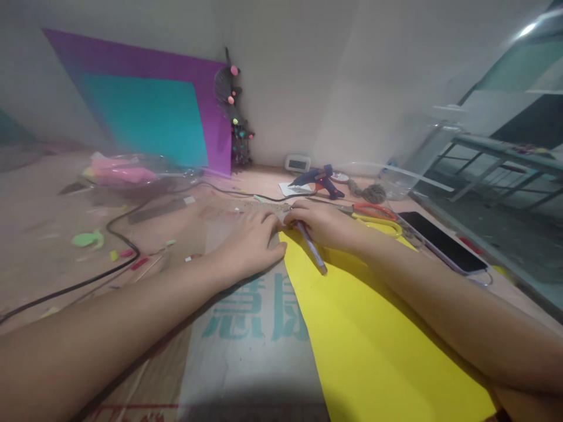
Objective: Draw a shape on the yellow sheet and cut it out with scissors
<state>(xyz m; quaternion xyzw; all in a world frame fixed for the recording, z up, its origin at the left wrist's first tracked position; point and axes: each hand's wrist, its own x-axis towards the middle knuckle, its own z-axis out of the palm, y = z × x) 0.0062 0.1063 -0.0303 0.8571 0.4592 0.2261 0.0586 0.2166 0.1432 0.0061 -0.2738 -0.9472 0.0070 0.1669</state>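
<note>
A yellow paper sheet (365, 328) lies on the white board with green printed characters (246, 363). My left hand (250, 240) rests flat with its fingers stretched out, its thumb at the paper's upper left edge. In my right hand (321, 223) is a slim pen (314, 249), its rear end slanting down over the paper. The pen's tip is hidden by my fingers near the paper's upper left corner. Just beyond my right wrist lie scissors with orange handles (377, 211) and scissors with yellow handles (393, 225).
A glue gun (323, 177) stands at the back, its black cord (112, 225) running left. A phone (444, 241) lies at the right edge. Against the wall lean a purple sheet (215, 117) and a teal sheet (153, 117). Foam scraps (88, 239) lie left; a small digital display (298, 163) stands behind.
</note>
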